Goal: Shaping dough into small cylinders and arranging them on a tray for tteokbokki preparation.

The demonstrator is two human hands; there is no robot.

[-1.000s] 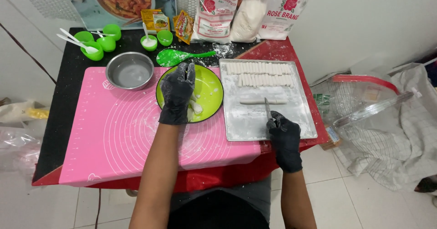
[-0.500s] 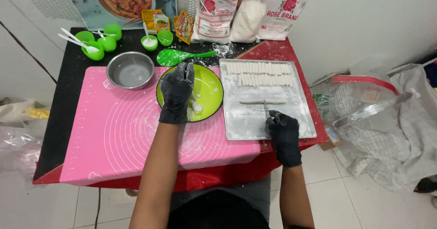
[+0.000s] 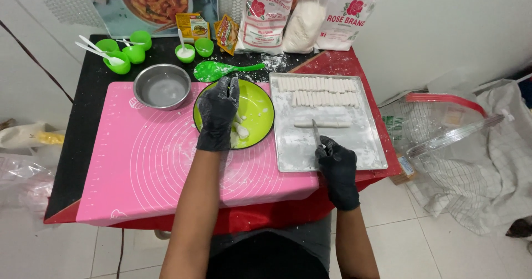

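Note:
Both my hands wear black gloves. My left hand point(image 3: 217, 111) lies flat over the green plate point(image 3: 259, 105), fingers together, touching white dough pieces point(image 3: 241, 131) on it. My right hand point(image 3: 334, 162) grips a knife point(image 3: 315, 131) whose blade points at a long white dough roll point(image 3: 322, 124) lying across the floured metal tray point(image 3: 354, 146). Two rows of cut white dough sticks point(image 3: 317, 90) line the tray's far end.
A pink silicone mat point(image 3: 144, 162) covers the table. A steel bowl point(image 3: 162, 86) and a green spoon point(image 3: 219, 70) sit behind the plate. Small green cups point(image 3: 133, 49), sachets and flour bags point(image 3: 266, 16) stand at the back. A plastic bin point(image 3: 449, 129) sits on the floor at right.
My right hand has shifted the knife slightly left along the dough roll. My left hand stays on the green plate.

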